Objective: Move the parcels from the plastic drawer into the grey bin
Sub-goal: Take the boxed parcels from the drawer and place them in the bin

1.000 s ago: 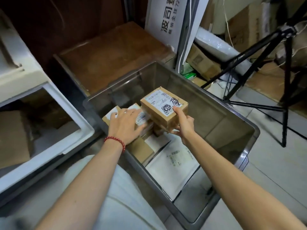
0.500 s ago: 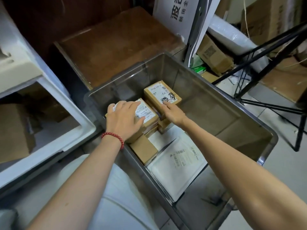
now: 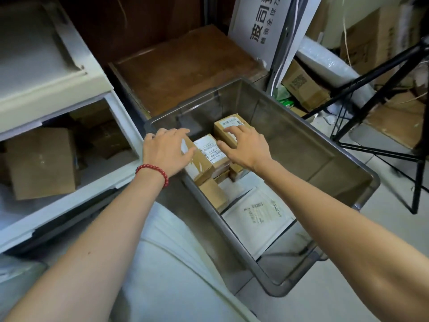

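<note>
Nearest us, in the grey plastic bin, lies a flat white padded mailer. Its printed label is mostly too small to read, though what looks like "218" runs along one edge. Just beyond it, a small plain brown cardboard box sits against the bin's left wall.

Our left wrist wears a red bead bracelet. The left hand is spread loose and grips nothing. Its thumb is over the taped end of a brown cardboard box with a white barcode label, and its fingers reach past the bin's far-left corner. The right hand is released too, its straight fingers resting on a second brown cardboard box whose white label bears black scribble. Both boxes sit on a stack of others inside the bin.

Half a second ago the left hand covered the barcode label; now it has slid off and the label shows. A second ago the right hand held the scribbled box up in the air; now that box is down in the bin.

To the left, the white plastic drawer holds a plain brown cardboard parcel, with darker ones behind it. Farther off are a brown wooden board, a black tripod, and a white sign reading "波司" in large characters above a smaller line ending in "72".
</note>
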`<state>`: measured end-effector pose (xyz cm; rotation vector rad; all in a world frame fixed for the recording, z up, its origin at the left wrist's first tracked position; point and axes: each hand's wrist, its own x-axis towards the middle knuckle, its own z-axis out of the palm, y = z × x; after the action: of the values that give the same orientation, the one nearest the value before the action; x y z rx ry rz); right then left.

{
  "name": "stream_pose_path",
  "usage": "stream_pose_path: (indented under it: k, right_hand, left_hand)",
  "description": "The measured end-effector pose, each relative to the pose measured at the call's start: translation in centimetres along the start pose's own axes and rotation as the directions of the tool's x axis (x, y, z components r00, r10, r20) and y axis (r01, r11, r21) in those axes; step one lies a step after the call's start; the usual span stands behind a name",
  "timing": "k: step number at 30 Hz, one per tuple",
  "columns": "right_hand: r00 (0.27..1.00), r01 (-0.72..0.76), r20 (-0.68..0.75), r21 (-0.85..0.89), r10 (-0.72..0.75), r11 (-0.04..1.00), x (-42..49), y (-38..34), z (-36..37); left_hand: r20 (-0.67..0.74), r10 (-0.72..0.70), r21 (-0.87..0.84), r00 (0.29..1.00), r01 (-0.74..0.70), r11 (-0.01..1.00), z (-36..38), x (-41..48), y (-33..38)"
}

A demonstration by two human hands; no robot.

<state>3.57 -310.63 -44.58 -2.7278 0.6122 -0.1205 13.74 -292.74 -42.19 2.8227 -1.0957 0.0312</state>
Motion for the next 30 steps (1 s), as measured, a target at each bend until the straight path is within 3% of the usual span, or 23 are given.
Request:
stream_pose_path:
  k: [8, 17, 25, 30]
  right_hand:
    - [0.978, 0.204, -0.045, 0.037, -0.202, 0.978, -1.8, -8.4, -1.4]
    - [0.882, 0.449, 0.119, 0.074, -0.455, 0.890, -5.1, -21.7, -0.3]
    - [0.875, 0.417, 0.211, 0.132, -0.436, 0.899, -6.2, -29.0, 4.0]
    - [0.880, 0.418, 0.235, 0.030, -0.412, 0.908, -5.1, -28.9, 7.4]
  left_hand:
    - [-0.069, -0.103, 0.017, 0.992, 0.104, 0.994, -4.0, -6.8, -4.6]
    - [-0.079, -0.360, 0.051, 0.929, 0.365, 0.930, -8.2, -17.8, -14.9]
    - [-0.037, -0.520, 0.044, 0.853, 0.522, 0.852, -7.2, -22.4, -20.5]
    - [0.000, -0.559, 0.073, 0.829, 0.557, 0.827, -4.8, -22.1, -22.8]
